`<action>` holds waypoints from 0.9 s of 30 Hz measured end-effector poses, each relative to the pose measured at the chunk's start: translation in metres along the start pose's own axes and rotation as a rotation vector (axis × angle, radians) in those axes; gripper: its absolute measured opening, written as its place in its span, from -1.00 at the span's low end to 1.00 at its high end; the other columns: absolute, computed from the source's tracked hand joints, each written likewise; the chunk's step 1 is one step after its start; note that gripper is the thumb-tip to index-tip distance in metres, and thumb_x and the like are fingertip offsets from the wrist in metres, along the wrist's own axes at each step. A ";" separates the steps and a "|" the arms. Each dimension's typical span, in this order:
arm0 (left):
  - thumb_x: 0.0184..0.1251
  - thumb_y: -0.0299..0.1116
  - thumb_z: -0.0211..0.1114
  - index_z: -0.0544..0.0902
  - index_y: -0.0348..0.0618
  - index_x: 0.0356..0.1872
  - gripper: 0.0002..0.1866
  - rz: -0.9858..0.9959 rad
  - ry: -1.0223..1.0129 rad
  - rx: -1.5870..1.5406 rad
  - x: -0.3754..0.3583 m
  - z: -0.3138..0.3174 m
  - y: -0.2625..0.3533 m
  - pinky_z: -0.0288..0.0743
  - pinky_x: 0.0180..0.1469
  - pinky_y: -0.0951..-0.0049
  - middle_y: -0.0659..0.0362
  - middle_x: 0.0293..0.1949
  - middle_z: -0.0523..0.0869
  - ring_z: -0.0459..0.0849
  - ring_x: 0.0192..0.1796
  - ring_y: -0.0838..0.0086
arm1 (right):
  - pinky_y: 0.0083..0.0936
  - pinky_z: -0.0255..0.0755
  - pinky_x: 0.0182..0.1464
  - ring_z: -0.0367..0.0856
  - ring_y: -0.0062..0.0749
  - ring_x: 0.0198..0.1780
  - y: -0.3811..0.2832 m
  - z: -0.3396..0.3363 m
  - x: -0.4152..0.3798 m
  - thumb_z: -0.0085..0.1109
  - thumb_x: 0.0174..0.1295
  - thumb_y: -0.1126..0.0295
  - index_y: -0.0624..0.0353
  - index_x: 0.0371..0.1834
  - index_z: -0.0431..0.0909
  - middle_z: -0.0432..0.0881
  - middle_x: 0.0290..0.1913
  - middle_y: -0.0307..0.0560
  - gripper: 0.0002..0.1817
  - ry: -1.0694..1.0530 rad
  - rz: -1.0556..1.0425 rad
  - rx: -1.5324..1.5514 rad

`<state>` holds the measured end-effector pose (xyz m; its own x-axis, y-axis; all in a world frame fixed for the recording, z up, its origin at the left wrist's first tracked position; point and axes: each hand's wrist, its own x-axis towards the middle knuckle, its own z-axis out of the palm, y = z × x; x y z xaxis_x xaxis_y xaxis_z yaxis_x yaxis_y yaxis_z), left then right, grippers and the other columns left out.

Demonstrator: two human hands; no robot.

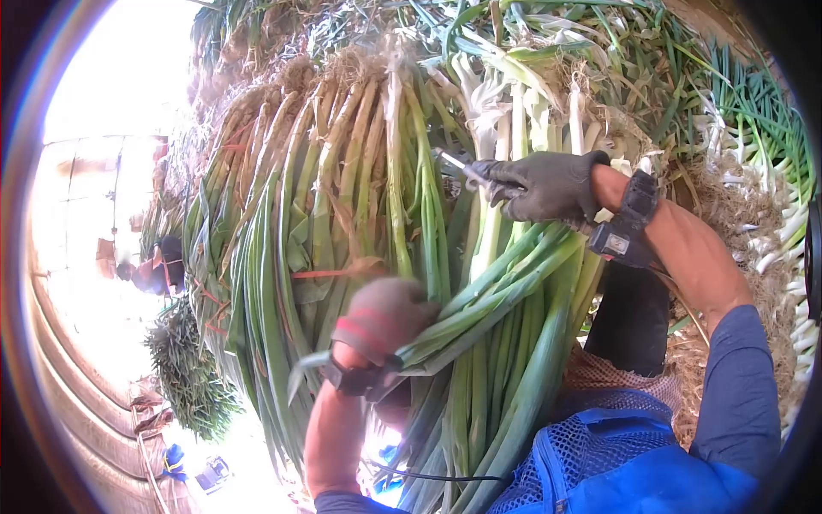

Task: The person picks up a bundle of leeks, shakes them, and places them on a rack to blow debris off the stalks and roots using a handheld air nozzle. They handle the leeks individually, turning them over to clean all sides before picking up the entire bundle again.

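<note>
Gripped in the left hand (381,319), which wears a brownish glove with a red stripe, is a thick bunch of green onions (497,343); the fingers are closed tight around the green stalks about midway along their length. This bunch runs from the lower middle of the view up toward the upper right, where its pale white ends sit near the other hand.

Closed as well is the right hand (544,184), in a dark grey glove, wrapped around the handle of a small knife (454,161) whose thin blade points left, just beside the white ends of the held bunch. A black strap with a small device (629,218) sits on the right wrist (a similar dark band circles the left wrist), and both forearms are bare below blue sleeves.

Behind the hands, a large stack of bundled green onions (317,197) fills the centre, roots uppermost, with an orange band (330,274) across one bundle. More loose onions (771,163) and dry straw-like trimmings lie to the right. Blue mesh fabric (599,454) shows at the bottom edge. Far left is bright and washed out.
</note>
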<state>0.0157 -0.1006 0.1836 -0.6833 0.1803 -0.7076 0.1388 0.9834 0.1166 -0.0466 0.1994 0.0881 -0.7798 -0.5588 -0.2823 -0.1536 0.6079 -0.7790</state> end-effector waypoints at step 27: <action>0.22 -0.19 0.44 0.64 -0.31 0.05 -0.53 -0.102 0.347 -0.232 0.162 0.015 0.027 0.64 0.14 -0.01 -0.26 -0.08 0.80 0.78 0.04 -0.16 | -0.18 0.60 0.28 0.76 0.08 0.16 -0.004 -0.046 0.139 0.26 0.19 0.20 0.13 0.58 0.40 0.76 0.16 0.23 -0.19 0.123 0.136 -0.284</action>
<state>-0.0806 -0.0453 0.0618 -0.8913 0.0383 -0.4518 -0.0800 0.9675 0.2398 -0.1822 0.1458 0.0780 -0.8697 -0.3998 -0.2895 -0.1928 0.8150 -0.5464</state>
